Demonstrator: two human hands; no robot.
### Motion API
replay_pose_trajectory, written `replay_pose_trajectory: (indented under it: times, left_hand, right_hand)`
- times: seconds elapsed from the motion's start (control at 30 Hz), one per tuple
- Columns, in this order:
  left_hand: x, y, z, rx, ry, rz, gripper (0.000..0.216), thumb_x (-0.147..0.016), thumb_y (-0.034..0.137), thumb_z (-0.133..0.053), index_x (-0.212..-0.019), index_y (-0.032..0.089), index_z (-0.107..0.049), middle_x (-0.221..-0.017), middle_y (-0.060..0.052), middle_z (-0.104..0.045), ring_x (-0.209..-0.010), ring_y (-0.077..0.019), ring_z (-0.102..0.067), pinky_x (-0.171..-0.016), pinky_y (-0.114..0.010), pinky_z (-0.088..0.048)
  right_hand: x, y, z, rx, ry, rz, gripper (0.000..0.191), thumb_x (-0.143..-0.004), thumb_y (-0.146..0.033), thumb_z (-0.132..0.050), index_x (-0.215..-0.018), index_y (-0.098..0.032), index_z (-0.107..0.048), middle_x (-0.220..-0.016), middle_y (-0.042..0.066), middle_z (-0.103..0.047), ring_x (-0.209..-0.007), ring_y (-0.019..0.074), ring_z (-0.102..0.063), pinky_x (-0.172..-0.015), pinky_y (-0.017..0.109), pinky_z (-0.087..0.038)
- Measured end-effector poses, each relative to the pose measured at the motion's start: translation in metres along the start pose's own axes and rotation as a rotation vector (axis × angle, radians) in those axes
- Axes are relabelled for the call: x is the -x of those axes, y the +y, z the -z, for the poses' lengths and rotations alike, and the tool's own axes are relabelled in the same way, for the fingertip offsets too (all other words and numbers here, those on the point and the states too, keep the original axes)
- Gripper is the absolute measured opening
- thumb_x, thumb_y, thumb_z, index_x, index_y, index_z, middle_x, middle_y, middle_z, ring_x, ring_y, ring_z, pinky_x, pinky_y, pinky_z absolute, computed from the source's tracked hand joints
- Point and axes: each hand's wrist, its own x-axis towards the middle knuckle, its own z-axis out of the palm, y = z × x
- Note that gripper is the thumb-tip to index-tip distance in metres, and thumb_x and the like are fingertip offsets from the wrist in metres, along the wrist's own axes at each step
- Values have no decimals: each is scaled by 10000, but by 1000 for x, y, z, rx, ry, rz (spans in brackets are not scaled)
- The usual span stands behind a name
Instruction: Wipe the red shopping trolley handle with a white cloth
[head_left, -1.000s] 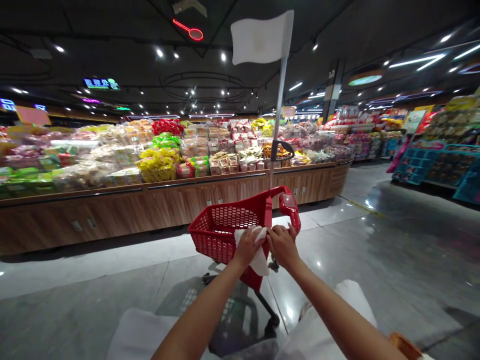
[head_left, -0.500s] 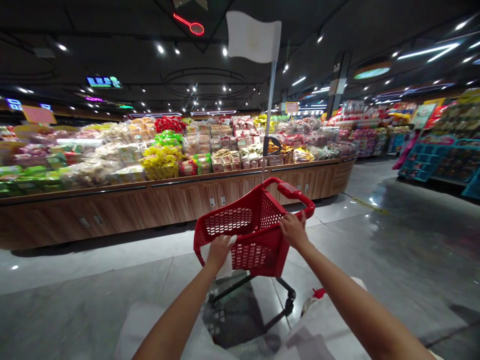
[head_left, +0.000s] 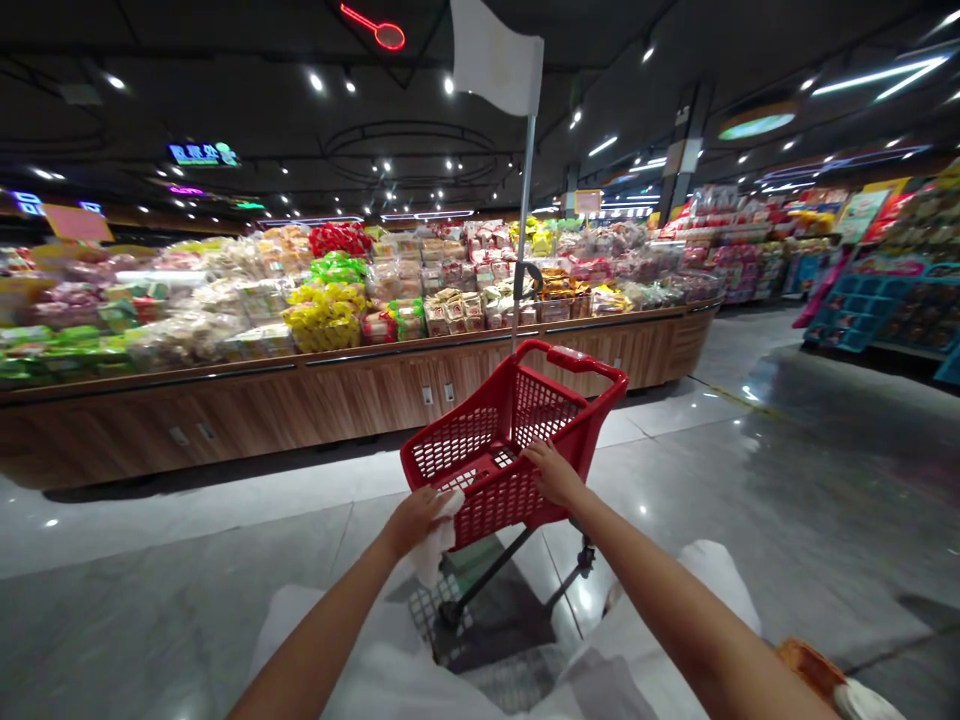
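Note:
A small red shopping cart (head_left: 604, 405) with perforated plastic sides stands tilted across my view, its basket holding nothing that I can see. At its near left corner my left hand (head_left: 414, 522) is closed on a white cloth (head_left: 435, 550), which hangs down beside the basket and touches it; whether it is cloth or tissue I cannot tell. Over the rim of the near side lies my right hand (head_left: 555, 474), its fingers curled on the edge. From the cart's far side rises a pole (head_left: 526, 180) with a white flag (head_left: 496, 62).
A long wooden display counter (head_left: 367, 392) piled with packaged snacks runs behind the cart. More stocked shelves (head_left: 862, 300) stand at the right. Grey tiled floor (head_left: 247, 575) lies around the cart, and white clothing covers my legs (head_left: 375, 650) just below it.
The cart has turned and tipped somewhat, showing more of its inside. My right hand has moved left along the rim, away from the handle. My left hand has shifted left and down with the cloth.

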Motion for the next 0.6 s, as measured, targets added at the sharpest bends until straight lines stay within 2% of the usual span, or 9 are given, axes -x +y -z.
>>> replay_pose_trajectory:
  times: [0.13,0.27,0.37,0.47,0.53,0.6]
  left_hand:
    - [11,-28,15,51,-60,-55,366,-869,158,-545,-1215,277,-563,-1131,-43,-639,-1075,-183,-577,-992,-374,-465]
    - [5,-34,18,57,-100,-10,313,-844,107,-546,-1123,233,-610,-1149,-69,-638,-1093,-208,-575,-965,-378,-483]
    - [3,-16,10,68,-72,-24,286,-839,94,-537,-1085,223,-606,-1138,-58,-640,-1094,-205,-576,-988,-395,-470]
    - [0,18,-1,84,-16,-55,233,-863,139,-537,-1076,216,-591,-1110,-53,-644,-1074,-199,-575,-992,-408,-462]
    - [-7,41,-7,100,0,-94,192,-875,176,-546,-1060,203,-590,-1085,-64,-648,-1055,-200,-576,-959,-387,-478]
    - [-16,55,-11,119,-23,-179,191,-881,185,-551,-1068,199,-588,-1074,-67,-649,-1040,-191,-579,-949,-364,-477]
  right_hand:
    - [-6,4,0,3,14,-27,565,-664,5,-460,-1185,-182,-579,-1248,85,-558,-1230,208,-435,-1128,420,-215]
    - [-13,-15,-10,99,-11,-131,560,-677,-52,-509,-1230,-130,-538,-1293,152,-524,-1298,266,-362,-1131,482,-142]
    - [-12,-53,-36,95,-86,-69,558,-700,-107,-530,-1258,-117,-515,-1348,177,-486,-1350,291,-292,-1127,496,-121]
    - [1,-96,-68,10,-152,66,549,-718,-211,-574,-1261,-154,-519,-1334,150,-508,-1363,309,-266,-1126,522,-96]
    - [16,-111,-80,-40,-99,31,480,-739,-281,-583,-1205,-169,-556,-1236,135,-575,-1333,322,-307,-1120,558,-56]
    - [32,-110,-81,-78,-21,5,403,-759,-315,-586,-1138,-177,-591,-1130,116,-623,-1259,307,-396,-1119,560,-40]
